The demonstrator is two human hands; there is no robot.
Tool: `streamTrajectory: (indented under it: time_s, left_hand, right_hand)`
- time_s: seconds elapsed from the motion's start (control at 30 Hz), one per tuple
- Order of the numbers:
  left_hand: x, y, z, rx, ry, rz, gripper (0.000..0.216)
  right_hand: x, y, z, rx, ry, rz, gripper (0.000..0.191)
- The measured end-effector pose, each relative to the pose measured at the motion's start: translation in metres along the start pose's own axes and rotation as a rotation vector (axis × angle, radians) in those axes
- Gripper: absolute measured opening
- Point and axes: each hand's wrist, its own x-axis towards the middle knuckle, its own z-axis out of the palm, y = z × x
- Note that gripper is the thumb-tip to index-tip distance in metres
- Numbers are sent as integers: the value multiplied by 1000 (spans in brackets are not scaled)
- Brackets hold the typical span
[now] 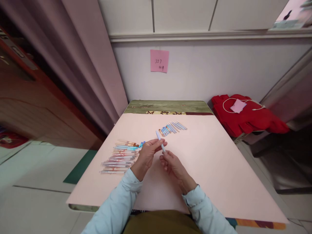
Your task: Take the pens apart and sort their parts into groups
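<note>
A light blue pen [160, 140] is held between both hands above the pink table top [219, 169]. My left hand [148, 155] pinches the pen near its middle with thumb and fingers. My right hand [173, 166] grips the pen's lower end with curled fingers. To the left of my left hand lies a row of several wrapped pens [120, 156]. Further back, near the table's middle, lies a small row of several blue pens and pen parts [172, 127].
A red cloth [246, 118] with a white cord and a pink note lies on a seat to the right of the table. A pink sticky note [159, 60] is on the wall behind. A curtain [92, 65] hangs at the left.
</note>
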Motion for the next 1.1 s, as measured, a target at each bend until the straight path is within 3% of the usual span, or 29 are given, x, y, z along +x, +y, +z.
streamTrajectory:
  time_s: [0.13, 0.33, 0.5, 0.73, 1.1]
  left_hand:
    - [1, -2, 0, 35, -11, -12, 34]
    - [3, -3, 1, 1, 23, 30, 37]
    - [3, -5, 0, 22, 18, 14, 40]
    - [6, -3, -2, 50, 83, 90, 39]
    - [5, 4, -7, 6, 71, 119, 40]
  right_hand:
    - [1, 1, -2, -25, 10, 82, 54]
    - [0, 1, -2, -12, 20, -34, 40]
    - [-1, -1, -3, 37, -14, 102, 48]
    - [2, 3, -5, 28, -30, 5, 38]
    - [-2, 1, -2, 66, -61, 12, 33]
